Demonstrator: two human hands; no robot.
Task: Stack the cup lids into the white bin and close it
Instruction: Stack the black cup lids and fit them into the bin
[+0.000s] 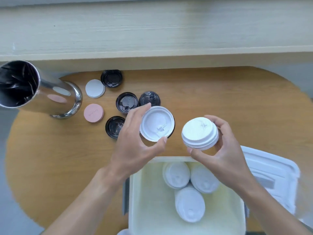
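White plastic on both sides: single cup lid [157,123] pinched rim-to-rim in the left hand [135,141], thumb near, fingers [144,107] far; short nested stack of lids [199,133] clasped in the right hand [225,150]. Held level above the desk [50,158], close together, the single lid just left of the stack. Judged next: carried rightward and seated on top. Sat directly below, the open white bin [135,200], 3 lid stacks [189,206] inside; bin cover [271,175] lying off to the right. Black lids [127,102] left on the desk.
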